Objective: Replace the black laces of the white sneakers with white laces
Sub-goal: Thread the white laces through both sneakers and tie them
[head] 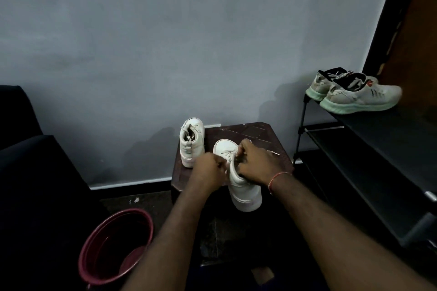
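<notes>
Both hands meet over the near sneaker (246, 194), a smooth white low-top with a thick flat sole. It stands on a dark brown stool (248, 132) whose top is grooved in diamonds. My left hand (208, 169), fingers curled, pinches a strand of the flat white lace (227, 155) at the shoe's left side. My right hand (256, 164), an orange thread (277, 177) at its wrist, curls round the shoe's collar. The second sneaker (191, 142) stands just beyond the left hand, heel toward me. A round maroon basin (94, 238) lies under my left forearm.
</notes>
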Available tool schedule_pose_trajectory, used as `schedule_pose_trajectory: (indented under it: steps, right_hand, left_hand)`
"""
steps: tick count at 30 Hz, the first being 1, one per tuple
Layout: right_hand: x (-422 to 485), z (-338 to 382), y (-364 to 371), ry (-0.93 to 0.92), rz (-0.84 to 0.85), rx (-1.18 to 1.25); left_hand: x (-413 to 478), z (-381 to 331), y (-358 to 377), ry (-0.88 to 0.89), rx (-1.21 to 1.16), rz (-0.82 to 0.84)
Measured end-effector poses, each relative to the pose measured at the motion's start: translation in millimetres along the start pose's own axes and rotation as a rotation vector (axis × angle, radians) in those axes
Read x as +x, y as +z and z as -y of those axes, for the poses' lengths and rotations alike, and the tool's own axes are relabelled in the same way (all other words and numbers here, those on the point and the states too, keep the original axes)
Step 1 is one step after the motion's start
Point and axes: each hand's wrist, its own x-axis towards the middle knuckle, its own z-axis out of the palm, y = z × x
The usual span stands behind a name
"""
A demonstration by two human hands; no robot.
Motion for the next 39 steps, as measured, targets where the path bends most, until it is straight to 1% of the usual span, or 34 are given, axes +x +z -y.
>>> schedule_pose_trajectory:
  steps: [2,4,5,6,7,10,11,13,17,18,19,20,21,23,24,25,27,28,30,33,36,37,39]
  right_hand:
    - [-0.9,-0.9,0.8,0.042,-0.046,0.057]
    - [-0.1,-0.9,3.0,0.106,-0.095,0.106]
    - [0.5,-0.9,5.1,0.132,-0.116,0.115]
    - [0.8,-0.4,7.5,0.155,-0.136,0.124]
    - [1.0,0.8,9.3,0.175,-0.158,0.137]
    - [3.3,2.4,13.3,0.215,-0.199,0.157]
    - [3.9,2.6,14.3,0.222,-0.204,0.152]
    - [4.8,2.4,15.7,0.223,-0.222,0.142]
    - [3.6,1.7,18.0,0.249,-0.263,0.115]
    - [3.3,1.5,18.8,0.256,-0.264,0.109]
    - [3.8,2.3,19.1,0.266,-0.269,0.108]
    - [3.8,1.9,20.3,0.278,-0.271,0.115]
    - [4.2,2.1,20.8,0.288,-0.272,0.132]
    - [5.0,2.9,20.3,0.302,-0.268,0.203]
    - [5.0,1.8,20.2,0.319,-0.269,0.253]
    - [5.6,0.4,19.6,0.337,-0.277,0.309]
    - [6.3,-4.1,19.2,0.368,-0.299,0.421]
    - [6.3,-5.8,19.3,0.381,-0.297,0.462]
    - [5.8,-9.6,19.6,0.38,-0.26,0.499]
    - [4.7,-14.8,23.8,0.332,-0.152,0.532]
    - [5.3,-18.5,31.7,0.314,-0.114,0.584]
    - [6.4,-20.3,34.7,0.312,-0.117,0.587]
    - [7.0,-20.7,37.3,0.316,-0.126,0.57]
  left_hand:
    - [-2.7,-0.8,7.5,-0.001,0.06,0.015]
    - [-0.6,-2.1,10.5,-0.036,0.082,-0.034]
    - [0.9,-2.9,9.6,-0.048,0.059,-0.038]
    - [2.4,-3.5,8.7,-0.062,-0.016,-0.031]
    - [2.0,-5.7,7.7,-0.087,-0.164,-0.029]
    - [-4.1,-10.0,6.4,-0.263,-0.791,-0.035]
    - [-7.2,-10.6,8.6,-0.299,-0.928,-0.029]
    - [-8.8,-9.0,15.6,-0.315,-1.007,-0.067]
    - [0.7,-6.1,15.2,-0.331,-0.734,-0.208]
    - [2.9,-3.9,11.3,-0.323,-0.616,-0.252]
    - [4.5,-2.7,4.2,-0.288,-0.449,-0.289]
    - [3.6,-2.3,-2.7,-0.237,-0.259,-0.293]
    - [3.7,-1.4,-8.1,-0.185,-0.121,-0.263]
    - [4.7,-0.6,-14.4,-0.13,0.015,-0.128]
    - [4.6,-1.3,-15.3,-0.121,0.049,-0.08]
    - [5.4,-1.2,-15.8,-0.116,0.048,-0.074]
    - [7.5,-0.3,-17.8,-0.098,-0.041,-0.167]
    - [7.6,0.1,-18.9,-0.085,-0.047,-0.228]
    - [6.3,-0.8,-18.7,-0.047,0.045,-0.274]
    - [0.9,-5.0,-10.0,-0.031,0.159,-0.23]
    - [-7.5,-15.7,0.0,-0.001,0.236,-0.165]
    - [-9.6,-17.6,1.7,-0.009,0.257,-0.164]
    - [-12.3,-16.2,1.6,-0.102,0.296,-0.173]
